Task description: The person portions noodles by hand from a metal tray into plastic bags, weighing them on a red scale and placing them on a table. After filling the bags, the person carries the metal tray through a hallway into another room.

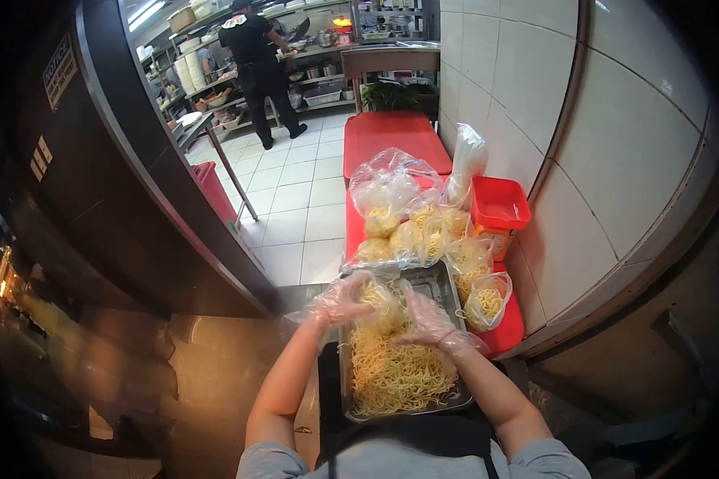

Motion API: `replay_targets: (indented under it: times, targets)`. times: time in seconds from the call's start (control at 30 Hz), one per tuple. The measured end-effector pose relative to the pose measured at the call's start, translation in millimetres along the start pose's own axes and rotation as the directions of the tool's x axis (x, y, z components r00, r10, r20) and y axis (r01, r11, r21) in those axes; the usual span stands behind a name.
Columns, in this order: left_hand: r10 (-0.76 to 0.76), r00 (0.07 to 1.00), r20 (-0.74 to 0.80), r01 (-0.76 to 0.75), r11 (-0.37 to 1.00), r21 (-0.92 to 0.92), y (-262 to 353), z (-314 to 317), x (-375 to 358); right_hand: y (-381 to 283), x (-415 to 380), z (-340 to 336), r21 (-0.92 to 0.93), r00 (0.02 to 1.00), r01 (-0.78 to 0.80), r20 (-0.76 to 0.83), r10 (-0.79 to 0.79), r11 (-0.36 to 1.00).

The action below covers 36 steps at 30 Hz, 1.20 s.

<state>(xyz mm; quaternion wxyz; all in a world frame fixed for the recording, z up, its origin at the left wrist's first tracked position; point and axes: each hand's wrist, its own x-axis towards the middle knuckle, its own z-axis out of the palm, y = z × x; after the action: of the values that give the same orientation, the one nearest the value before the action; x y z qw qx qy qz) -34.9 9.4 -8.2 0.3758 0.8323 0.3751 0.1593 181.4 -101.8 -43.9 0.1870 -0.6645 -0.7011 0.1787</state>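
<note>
A clump of yellow noodles (383, 310), blurred and seemingly in clear plastic, is held between my two hands above a metal tray (345, 375). My left hand (339, 301), in a clear plastic glove, curls round its left side. On its right side rests my right hand (430, 319), gloved too, with the thumb apart from the fingers. Loose noodles (399, 371) cover the near part of the tray. Just beyond the tray lie several clear bags of noodles (407, 239), and another noodle bag (487, 302) stands to the right.
A red bench (395, 132) runs along the tiled wall (591, 160). On it are a red container (499, 203) over a scale and a roll of plastic bags (466, 164). Left is a dark door frame (136, 160). A person (256, 68) stands at the far shelves.
</note>
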Motion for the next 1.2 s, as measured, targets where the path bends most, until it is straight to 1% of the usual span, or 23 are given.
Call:
replay_targets:
  times: [0.07,0.1,0.17,0.23,0.27,0.3,0.37,0.4,0.47,0.57,0.6,0.67,0.7,0.8,0.87,0.9,0.97,1.0,1.03,1.1,1.13,1.17,1.2]
  targets:
    - [-0.027,0.994,0.107,0.027,1.000,0.008,8,-14,-10,-17,23,15,0.083,0.993,0.087,-0.090,-0.079,0.993]
    - [-0.040,0.987,0.158,0.038,0.999,0.016,9,-20,-14,-20,30,16,0.087,0.999,0.053,-0.006,-0.052,0.995]
    - [-0.095,0.992,0.080,0.100,0.993,-0.059,-9,-17,-11,-26,47,15,0.087,0.987,-0.015,0.159,0.001,0.996]
    - [-0.220,0.975,0.025,0.221,0.956,-0.191,-9,-21,-11,-34,57,-13,0.094,0.980,0.001,0.197,-0.020,0.996]
    - [-0.211,0.977,-0.014,0.192,0.912,-0.361,0,-21,-14,-34,56,-27,0.097,0.976,0.002,0.216,-0.023,0.995]
    - [-0.232,0.973,-0.016,0.225,0.956,-0.187,25,-26,-19,-31,53,-36,0.027,0.989,0.063,0.129,-0.066,0.998]
    - [-0.261,0.965,-0.033,0.262,0.950,0.172,64,-34,-23,-33,55,-50,0.195,0.982,0.142,0.092,-0.163,0.970]
    - [-0.096,0.993,-0.066,0.108,0.972,0.210,56,-24,-19,-30,57,-47,0.194,0.969,0.227,0.053,-0.242,0.954]
    - [0.235,0.966,-0.113,-0.192,0.935,0.300,26,3,-10,-21,68,-32,0.185,0.918,0.394,-0.022,-0.397,0.900]
    - [0.212,0.975,-0.067,-0.194,0.960,0.203,21,23,1,-24,74,-17,0.103,0.877,0.480,-0.061,-0.476,0.871]
    - [0.190,0.979,-0.071,-0.166,0.952,0.256,16,26,4,-23,75,-11,0.041,0.819,0.556,-0.199,-0.538,0.830]
    - [0.148,0.985,-0.087,-0.107,0.926,0.363,8,26,11,-43,61,-47,0.165,0.901,0.434,-0.091,-0.425,0.886]
    - [0.077,0.994,-0.077,-0.046,0.937,0.345,16,21,9,-49,56,-61,0.219,0.929,0.366,-0.031,-0.368,0.905]
    - [-0.174,0.984,-0.025,0.174,0.942,0.288,36,3,0,-16,48,-64,0.178,0.954,0.253,-0.210,-0.215,0.951]
    - [-0.380,0.925,0.025,0.362,0.897,0.252,35,-5,0,5,31,-55,0.309,0.895,0.177,-0.445,-0.023,0.935]
    - [-0.310,0.950,0.016,0.300,0.930,0.213,25,-5,6,13,26,-52,0.376,0.831,0.153,-0.549,0.087,0.914]
    - [-0.182,0.983,0.001,0.180,0.975,0.128,-5,6,11,22,19,-41,0.639,0.797,0.208,-0.550,0.251,0.741]
    - [-0.153,0.987,0.043,0.149,0.985,0.084,4,4,10,25,17,-38,0.744,0.784,0.238,-0.527,0.329,0.624]
    - [-0.125,0.989,0.083,0.122,0.992,0.039,18,-2,8,24,14,-41,0.811,0.838,0.204,-0.434,0.330,0.548]
    - [0.089,0.996,0.027,-0.092,0.983,0.159,28,0,8,12,10,-52,0.915,0.922,0.117,-0.244,0.299,0.386]
    - [0.283,0.958,-0.034,-0.256,0.907,0.333,30,8,9,2,9,-56,0.879,0.935,0.129,-0.262,0.241,0.458]
    - [0.474,0.879,-0.057,-0.384,0.774,0.503,34,16,11,-10,9,-60,0.838,0.945,0.143,-0.275,0.180,0.527]
    - [0.327,0.944,-0.036,-0.260,0.810,0.526,49,22,10,-19,11,-60,0.790,0.952,0.160,-0.282,0.118,0.592]
